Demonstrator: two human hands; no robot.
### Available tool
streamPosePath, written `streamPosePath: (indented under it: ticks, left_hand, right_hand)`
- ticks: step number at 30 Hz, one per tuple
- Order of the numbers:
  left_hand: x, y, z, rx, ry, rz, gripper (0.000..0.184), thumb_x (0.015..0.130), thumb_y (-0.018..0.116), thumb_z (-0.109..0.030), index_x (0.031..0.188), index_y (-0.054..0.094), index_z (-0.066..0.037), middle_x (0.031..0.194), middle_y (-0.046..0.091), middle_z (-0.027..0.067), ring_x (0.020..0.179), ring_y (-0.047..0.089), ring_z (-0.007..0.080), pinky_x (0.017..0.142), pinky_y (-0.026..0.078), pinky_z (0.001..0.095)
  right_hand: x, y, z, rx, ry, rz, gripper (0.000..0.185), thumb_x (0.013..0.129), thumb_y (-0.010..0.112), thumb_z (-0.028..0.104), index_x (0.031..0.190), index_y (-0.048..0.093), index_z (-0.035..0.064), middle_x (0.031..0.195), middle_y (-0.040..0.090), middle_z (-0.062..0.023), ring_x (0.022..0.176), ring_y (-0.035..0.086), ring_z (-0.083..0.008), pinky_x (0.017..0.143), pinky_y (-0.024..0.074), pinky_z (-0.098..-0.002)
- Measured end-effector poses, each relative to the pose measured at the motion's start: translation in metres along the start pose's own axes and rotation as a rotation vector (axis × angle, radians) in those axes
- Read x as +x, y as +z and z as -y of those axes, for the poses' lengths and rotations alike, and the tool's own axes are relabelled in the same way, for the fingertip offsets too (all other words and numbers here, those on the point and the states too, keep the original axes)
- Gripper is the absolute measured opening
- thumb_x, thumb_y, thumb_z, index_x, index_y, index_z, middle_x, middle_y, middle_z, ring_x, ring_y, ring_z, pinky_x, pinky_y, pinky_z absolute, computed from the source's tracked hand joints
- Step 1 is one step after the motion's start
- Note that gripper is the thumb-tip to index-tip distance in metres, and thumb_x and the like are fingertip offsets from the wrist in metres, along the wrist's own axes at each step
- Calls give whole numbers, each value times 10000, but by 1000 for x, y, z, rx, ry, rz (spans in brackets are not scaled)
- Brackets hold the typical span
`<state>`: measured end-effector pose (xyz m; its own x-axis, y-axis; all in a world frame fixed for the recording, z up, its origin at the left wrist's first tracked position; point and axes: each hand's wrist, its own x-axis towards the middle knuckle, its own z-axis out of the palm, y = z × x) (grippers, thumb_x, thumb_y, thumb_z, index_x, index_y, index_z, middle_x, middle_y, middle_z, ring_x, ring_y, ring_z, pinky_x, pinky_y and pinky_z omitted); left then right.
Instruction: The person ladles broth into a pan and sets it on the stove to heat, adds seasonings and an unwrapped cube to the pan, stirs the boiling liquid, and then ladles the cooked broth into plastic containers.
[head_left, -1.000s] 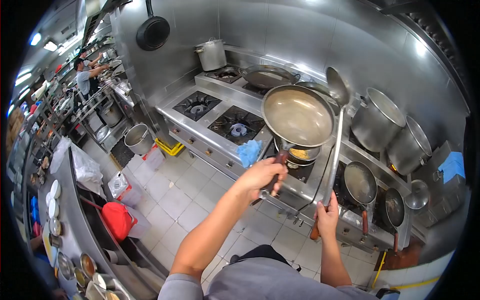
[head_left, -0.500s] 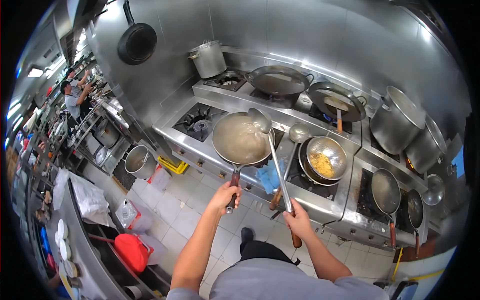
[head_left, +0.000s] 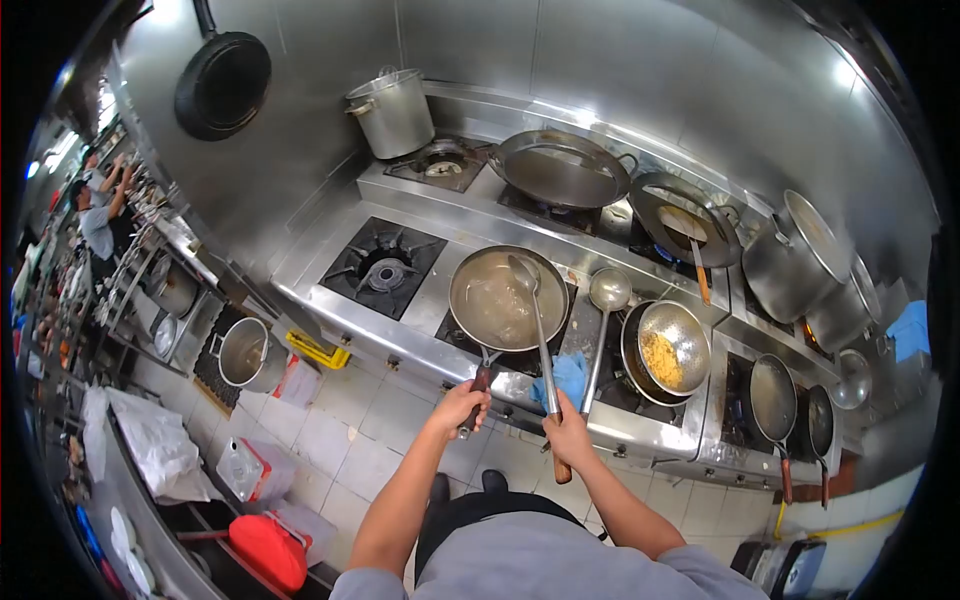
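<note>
My left hand (head_left: pixel 461 408) is closed round the wooden handle of a frying pan (head_left: pixel 478 300) on the front burner. Cloudy, greyish liquid covers the pan's bottom. In my right hand (head_left: pixel 569 432) is a long ladle (head_left: pixel 545 345) with a wooden grip; its bowl rests in the pan, toward the far right side. A blue cloth (head_left: pixel 568 380) lies at the stove edge beside the ladle's shaft. Just right of it lies a second ladle (head_left: pixel 609 292), its handle pointing toward me. Further right, a perforated strainer (head_left: pixel 690 335) with yellow bits sits in another pan.
Behind stand a wide wok (head_left: pixel 562 170), another wok with a wooden-handled tool (head_left: pixel 698 262), and a lidded pot (head_left: pixel 392 115). Tall pots (head_left: pixel 795 245) and two smaller pans (head_left: pixel 770 395) are at right. A bucket (head_left: pixel 250 355) sits on the floor at left; co-workers (head_left: pixel 98 215) stand farther off.
The ladle's bowl has dropped from above the pan's far rim into the liquid. My right hand has moved left, closer to my left hand. The view has shifted somewhat.
</note>
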<state>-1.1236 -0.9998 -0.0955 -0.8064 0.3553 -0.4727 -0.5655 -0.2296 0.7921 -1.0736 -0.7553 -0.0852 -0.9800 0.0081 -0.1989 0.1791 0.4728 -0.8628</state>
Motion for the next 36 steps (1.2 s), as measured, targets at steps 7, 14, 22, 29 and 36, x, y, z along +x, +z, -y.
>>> streamPosePath:
  ticks: [7,14,22,29,36]
  left_hand:
    - [15,-18,-27,-24,-62,97,485,975,454,-523,1075,524,-54,732,565,16,490,515,115,407,432,272]
    - [73,-90,73,-394,-16,-89,547,993,388,-506,1240,492,-29,896,617,107,668,579,190,572,499,368]
    - [165,-188,193,-387,-144,-643,462,977,429,-401,1296,419,-66,1118,527,159,796,590,347,645,550,431]
    - [183,-162,171,-807,-197,-496,337,989,409,-401,1118,533,-115,1003,592,75,829,614,255,747,550,424]
    - [204,-191,196,-566,-127,-193,471,999,314,-516,1084,537,-110,872,615,67,779,627,227,747,566,331]
  right_hand:
    - [-11,34,17,-23,22,-256,691,836,571,29,1468,294,21,710,530,-108,632,542,-229,621,451,-359]
    - [-34,62,27,29,18,-467,654,824,600,12,1434,369,60,826,567,-70,656,511,-167,695,463,-315]
    - [-97,73,46,72,202,-421,650,843,608,26,1437,345,21,762,523,-46,657,492,-122,624,448,-283]
    - [-148,76,58,52,293,-421,661,839,623,19,1443,359,71,847,570,-67,742,545,-147,706,475,-299]
    - [-180,72,60,47,353,-486,648,853,615,102,1446,353,109,754,563,-118,655,557,-225,657,477,-352]
